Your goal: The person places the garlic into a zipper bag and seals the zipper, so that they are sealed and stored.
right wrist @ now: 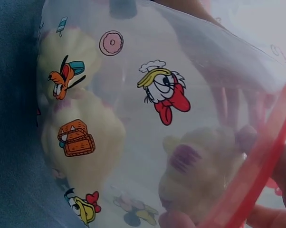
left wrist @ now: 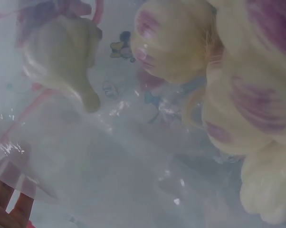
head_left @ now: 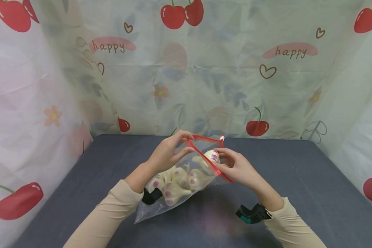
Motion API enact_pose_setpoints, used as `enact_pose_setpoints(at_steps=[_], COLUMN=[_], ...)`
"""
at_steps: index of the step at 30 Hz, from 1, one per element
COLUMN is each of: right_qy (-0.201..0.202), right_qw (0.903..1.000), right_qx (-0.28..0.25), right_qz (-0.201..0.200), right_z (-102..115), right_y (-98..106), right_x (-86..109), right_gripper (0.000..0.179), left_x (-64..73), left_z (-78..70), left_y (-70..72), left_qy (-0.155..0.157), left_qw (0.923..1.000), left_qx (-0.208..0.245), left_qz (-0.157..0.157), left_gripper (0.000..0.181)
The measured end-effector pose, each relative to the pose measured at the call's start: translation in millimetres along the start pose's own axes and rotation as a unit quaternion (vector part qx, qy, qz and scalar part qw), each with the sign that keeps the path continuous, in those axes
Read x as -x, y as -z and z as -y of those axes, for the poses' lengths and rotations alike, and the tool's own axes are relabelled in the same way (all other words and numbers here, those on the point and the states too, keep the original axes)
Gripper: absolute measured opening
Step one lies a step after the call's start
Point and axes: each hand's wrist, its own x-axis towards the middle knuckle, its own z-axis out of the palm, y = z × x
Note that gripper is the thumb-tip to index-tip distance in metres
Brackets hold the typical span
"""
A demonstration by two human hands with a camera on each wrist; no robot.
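Note:
A clear zip bag (head_left: 146, 210) with a red zip edge (head_left: 206, 138) leans over the middle of the table, its mouth spread apart. Inside its lower part sit several white garlic bulbs (head_left: 180, 177) with purple patches. My left hand (head_left: 168, 151) pinches the bag's rim on the left side of the mouth. At the opening, my right hand (head_left: 240, 168) grips one garlic bulb (head_left: 213, 156) between fingers and thumb. Through the printed plastic in the right wrist view, the same bulb (right wrist: 200, 161) shows just inside the red edge. Left fingers (left wrist: 22, 209) appear at the left wrist view's corner.
The dark grey table (head_left: 297, 172) spreads around the bag. Behind it hangs a patterned curtain (head_left: 195, 89) with cherries and lettering, which also runs along both sides. A black wrist device (head_left: 253, 213) with a teal part sits by the right sleeve.

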Motion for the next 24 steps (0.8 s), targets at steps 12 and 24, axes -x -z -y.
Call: enact_pose_setpoints(at_steps=[12, 24], right_qy=[-0.046, -0.007], right_qw=[0.9988, 0.999], right_qx=[0.007, 0.03], right_qz=[-0.017, -0.032], right_z=[6.8, 3.6], right_y=[-6.0, -1.4], right_x=[-2.1, 2.5], right_gripper=[0.051, 0.035], left_x=[-1.9, -1.4], left_z=[-2.7, -3.0], left_y=[1.6, 1.1], left_qy=[-0.008, 0.003], left_qw=[0.9999, 1.0], left_qx=[0.011, 0.007], left_qz=[-0.001, -0.001], left_gripper=[0.049, 0.034])
